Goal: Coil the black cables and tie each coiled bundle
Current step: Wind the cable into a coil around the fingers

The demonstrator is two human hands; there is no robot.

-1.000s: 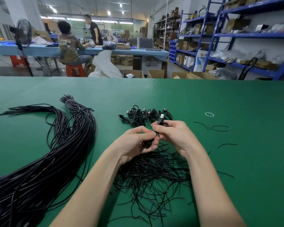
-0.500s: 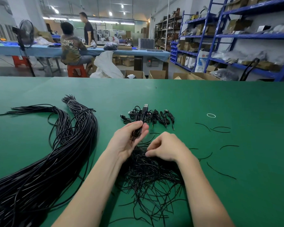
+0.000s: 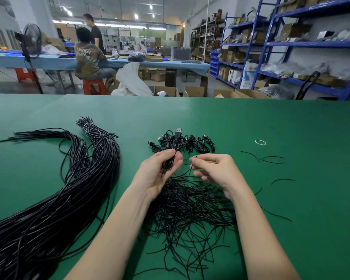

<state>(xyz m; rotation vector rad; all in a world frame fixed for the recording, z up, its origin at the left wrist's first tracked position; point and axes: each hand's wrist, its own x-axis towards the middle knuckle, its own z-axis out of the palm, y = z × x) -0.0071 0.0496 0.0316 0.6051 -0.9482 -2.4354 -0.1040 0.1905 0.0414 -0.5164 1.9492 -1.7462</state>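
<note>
**Holding a coiled cable, plug pointing away**

Gripping the coiled cable in my left hand, I keep its long axis running away from me, the plug at the far end. My right hand pinches one thin tie between thumb and fingertip. A heap of ties lies under my wrists on the green table. Finished bundles sit just beyond; I cannot count them. Loose cables sweep left. One white ring lies right. A seated person's shirt reads "UNKNOWN".
</note>
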